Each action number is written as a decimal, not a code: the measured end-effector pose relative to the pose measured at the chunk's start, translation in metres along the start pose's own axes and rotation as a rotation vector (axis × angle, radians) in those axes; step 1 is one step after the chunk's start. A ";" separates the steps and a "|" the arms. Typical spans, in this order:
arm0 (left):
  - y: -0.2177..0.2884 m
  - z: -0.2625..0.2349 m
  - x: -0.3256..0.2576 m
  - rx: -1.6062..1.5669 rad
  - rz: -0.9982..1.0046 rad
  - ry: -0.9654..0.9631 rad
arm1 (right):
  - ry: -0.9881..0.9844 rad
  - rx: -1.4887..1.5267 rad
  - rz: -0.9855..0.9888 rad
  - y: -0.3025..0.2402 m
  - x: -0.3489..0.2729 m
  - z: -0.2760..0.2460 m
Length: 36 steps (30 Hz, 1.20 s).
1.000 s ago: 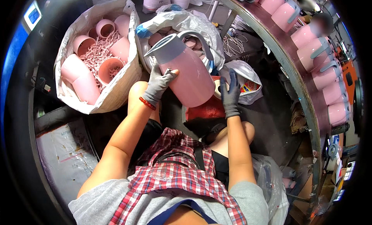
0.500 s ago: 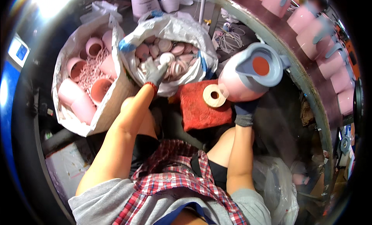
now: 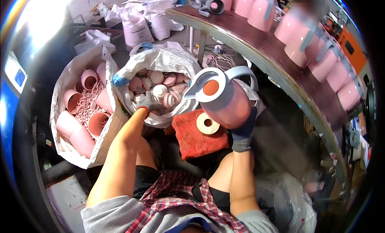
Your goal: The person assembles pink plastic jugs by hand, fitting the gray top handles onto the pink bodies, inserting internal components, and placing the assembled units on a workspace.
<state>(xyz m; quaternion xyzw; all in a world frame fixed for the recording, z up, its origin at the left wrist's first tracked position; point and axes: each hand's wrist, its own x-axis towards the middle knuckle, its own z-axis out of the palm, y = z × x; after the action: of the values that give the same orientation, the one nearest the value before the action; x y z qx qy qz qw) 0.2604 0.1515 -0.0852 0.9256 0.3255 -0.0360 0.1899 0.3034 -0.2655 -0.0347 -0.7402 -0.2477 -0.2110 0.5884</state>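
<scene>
My right hand (image 3: 244, 132), in a dark blue glove with a grey cuff, is closed around the lower body of a pink jug (image 3: 230, 108). The jug has a grey-blue rim, spout and handle, and a round orange-red opening on top. It is tilted, with its spout toward the left. My left hand (image 3: 152, 106), in a grey glove, reaches into a white sack (image 3: 162, 58) among pink and white round lids (image 3: 159, 91). Its fingers are blurred, and whether they hold a lid does not show.
A tape roll (image 3: 207, 124) lies on a red cloth-covered block (image 3: 198, 142) between my knees. At left stands a sack (image 3: 60, 100) of pink jug bodies and plastic scraps. Several pink jugs (image 3: 262, 12) line the curved bench (image 3: 240, 26) at right. Cables (image 3: 224, 60) lie behind.
The jug has swung left and turned, its spout now pointing left and its handle to the far right. My left hand has moved to the sack's near side. The view has tilted up.
</scene>
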 end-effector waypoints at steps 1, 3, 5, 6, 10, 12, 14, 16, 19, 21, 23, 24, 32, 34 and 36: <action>0.010 0.015 0.013 -0.057 0.035 0.052 | 0.024 -0.125 -0.006 0.017 -0.013 -0.016; -0.055 -0.012 0.022 -0.675 0.206 0.205 | 0.066 -0.325 -0.103 0.021 -0.024 0.017; -0.048 -0.045 -0.002 -1.287 0.313 0.143 | 0.161 0.051 0.060 0.006 -0.017 0.029; -0.006 -0.068 -0.042 -1.493 0.299 0.067 | 0.195 0.586 0.291 0.002 -0.015 0.019; 0.029 -0.109 -0.127 -1.746 0.632 0.104 | -0.009 0.316 0.116 -0.023 -0.025 0.012; 0.036 -0.115 -0.152 -1.849 0.713 0.130 | -0.007 -0.031 -0.127 -0.030 -0.043 0.017; 0.029 -0.106 -0.165 -1.976 0.804 0.092 | -0.005 0.024 -0.161 -0.041 -0.055 0.023; 0.043 -0.120 -0.194 -2.007 0.841 0.081 | -0.003 0.131 -0.031 -0.061 -0.062 0.031; 0.067 -0.136 -0.238 -1.908 0.709 0.110 | 0.032 0.360 0.199 -0.054 -0.071 0.028; 0.060 -0.123 -0.236 -1.938 0.845 0.173 | 0.096 0.924 0.464 -0.077 -0.070 0.028; 0.046 -0.105 -0.227 -1.785 0.918 0.262 | 0.035 0.749 0.364 -0.110 -0.070 0.025; 0.044 -0.106 -0.231 -1.697 1.003 0.281 | -0.065 0.213 0.071 -0.121 -0.071 0.018; -0.004 -0.122 -0.265 -1.319 0.790 0.001 | 0.054 0.263 0.020 -0.116 -0.090 0.000; -0.010 -0.121 -0.271 -1.397 0.761 -0.041 | 0.095 -0.076 -0.211 -0.114 -0.091 -0.008; -0.015 -0.118 -0.273 -1.348 0.731 -0.005 | 0.129 -0.215 -0.300 -0.115 -0.090 -0.014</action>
<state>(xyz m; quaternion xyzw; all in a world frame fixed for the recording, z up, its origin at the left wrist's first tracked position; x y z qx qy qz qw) 0.0301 0.0454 0.0710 0.6584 -0.0503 0.2332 0.7138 0.1611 -0.2686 0.0023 -0.7385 -0.2929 -0.3688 0.4826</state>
